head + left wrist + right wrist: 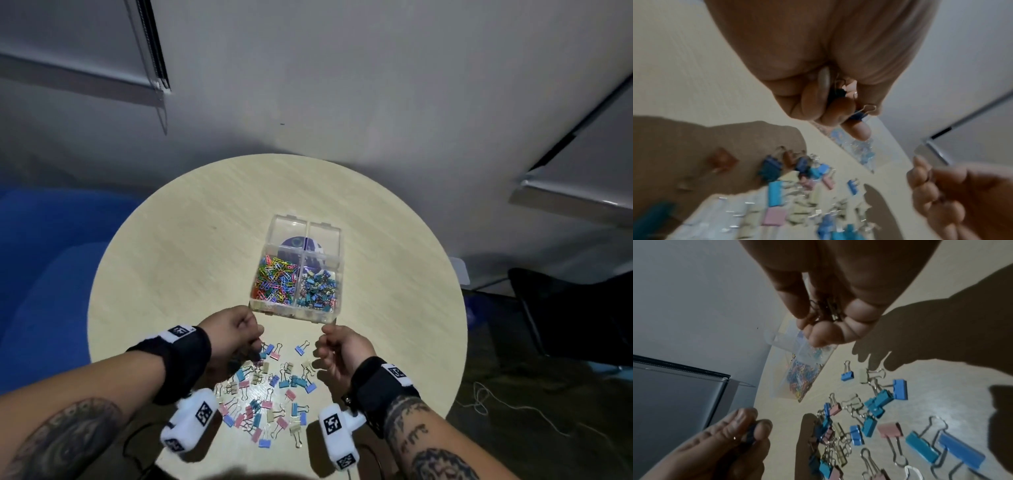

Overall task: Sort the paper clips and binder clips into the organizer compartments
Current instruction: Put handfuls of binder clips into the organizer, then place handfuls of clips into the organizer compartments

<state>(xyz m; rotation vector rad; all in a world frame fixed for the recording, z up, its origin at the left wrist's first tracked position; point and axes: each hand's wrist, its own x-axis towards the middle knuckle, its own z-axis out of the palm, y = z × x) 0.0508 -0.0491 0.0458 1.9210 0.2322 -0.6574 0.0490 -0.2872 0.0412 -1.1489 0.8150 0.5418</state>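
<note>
The left hand hangs above the near half of the round table, knuckles up and fingers curled under; the left wrist view shows those fingers clutching dark blue binder clips, 1 wire handle poking out by the thumb; how many it holds is hard to tell through the blur. The right hand is raised just beside it, fingers folded in against the thumb, and the right wrist view shows it gripping a small dark clip with wire handles.

Just beyond both hands sits the clear plastic organizer, a square box split into 4 compartments; the near left one is heaped with thin wire paper clips in many bright colours; the near right one holds small binder clips, mostly blue and teal; the 2 far compartments show only a round dark label through the floor.

Between and below the wrists a loose scatter of larger binder clips lies on the pale wood-grain tabletop; folded metal bodies in pink, blue, teal and cream with silver wire loops.
</note>
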